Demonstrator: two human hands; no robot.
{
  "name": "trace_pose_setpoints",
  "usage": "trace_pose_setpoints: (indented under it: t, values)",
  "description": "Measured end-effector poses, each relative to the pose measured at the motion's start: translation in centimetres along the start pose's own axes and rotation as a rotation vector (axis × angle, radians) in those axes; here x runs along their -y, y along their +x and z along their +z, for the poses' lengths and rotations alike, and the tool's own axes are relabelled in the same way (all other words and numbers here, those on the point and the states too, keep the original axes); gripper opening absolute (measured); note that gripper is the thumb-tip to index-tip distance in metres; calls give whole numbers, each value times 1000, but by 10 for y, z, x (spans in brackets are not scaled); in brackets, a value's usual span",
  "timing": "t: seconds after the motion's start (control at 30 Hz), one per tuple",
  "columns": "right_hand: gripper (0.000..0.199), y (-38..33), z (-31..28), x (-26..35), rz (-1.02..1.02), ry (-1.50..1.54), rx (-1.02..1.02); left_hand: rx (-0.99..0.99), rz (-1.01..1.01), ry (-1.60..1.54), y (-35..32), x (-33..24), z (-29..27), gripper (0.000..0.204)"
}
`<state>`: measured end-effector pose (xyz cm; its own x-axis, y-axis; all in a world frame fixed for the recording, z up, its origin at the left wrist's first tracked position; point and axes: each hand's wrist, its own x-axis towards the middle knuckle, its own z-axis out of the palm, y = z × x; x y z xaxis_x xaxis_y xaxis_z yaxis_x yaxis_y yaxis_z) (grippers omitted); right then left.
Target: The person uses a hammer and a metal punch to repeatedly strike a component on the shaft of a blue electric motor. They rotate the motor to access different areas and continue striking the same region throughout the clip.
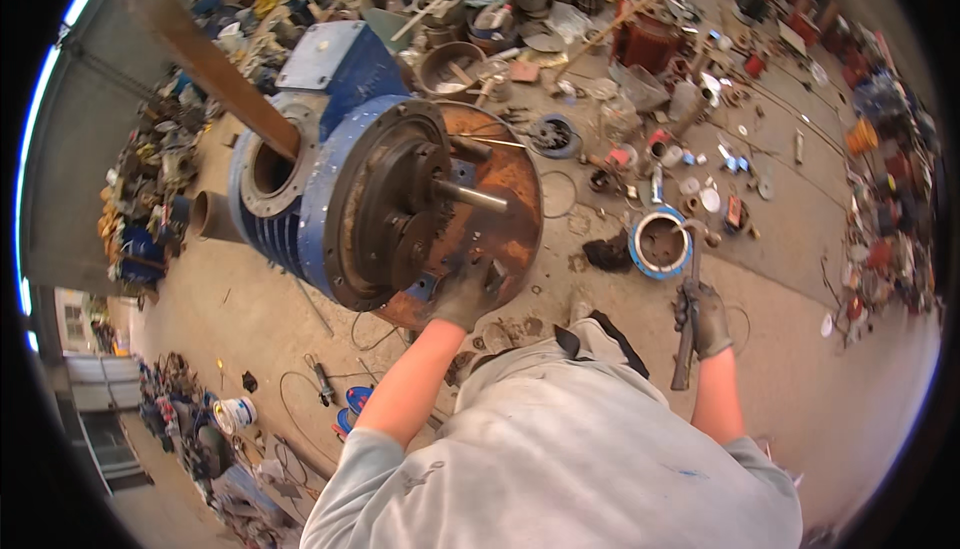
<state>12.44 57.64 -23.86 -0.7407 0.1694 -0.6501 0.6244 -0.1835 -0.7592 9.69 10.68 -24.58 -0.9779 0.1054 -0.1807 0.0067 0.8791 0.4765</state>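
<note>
A big blue machine housing (318, 219) stands in front of me to the left. On its open face are dark greasy gears and a shiny steel shaft (472, 195) that sticks out to the right. My left hand (468, 294), in a dark glove, is closed at the lower right of this face, before a rusty round plate (522, 239). Something small and greyish shows at its fingers, too dark to name. Out to the right, my gloved right hand (708, 321) grips a hammer (684, 354) by its handle, the head upward beside a blue-rimmed ring-shaped part (645, 261).
A rusty beam (215, 74) slants down into the housing's round opening. Loose machine parts, pans and a brown motor body (648, 44) crowd the floor ahead. Cables and a white bucket (235, 415) lie at lower left. More parts line the right wall.
</note>
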Motion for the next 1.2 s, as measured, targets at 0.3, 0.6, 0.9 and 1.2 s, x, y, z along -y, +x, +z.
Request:
trace_pose_setpoints:
  t: [0.3,0.6,0.9,1.2]
  values:
    - [24,43,-70,20,21,-163,56,47,-290,282,35,69,35,62]
    - [22,84,-72,58,57,-204,80,-644,216,84,-72,-131,-135,42]
    - [26,121,-42,70,-67,-170,262,-1082,-280,-70,87,-25,-392,113]
    - [28,109,-77,65,-98,-86,155,-1216,-286,-97,103,48,-395,86]
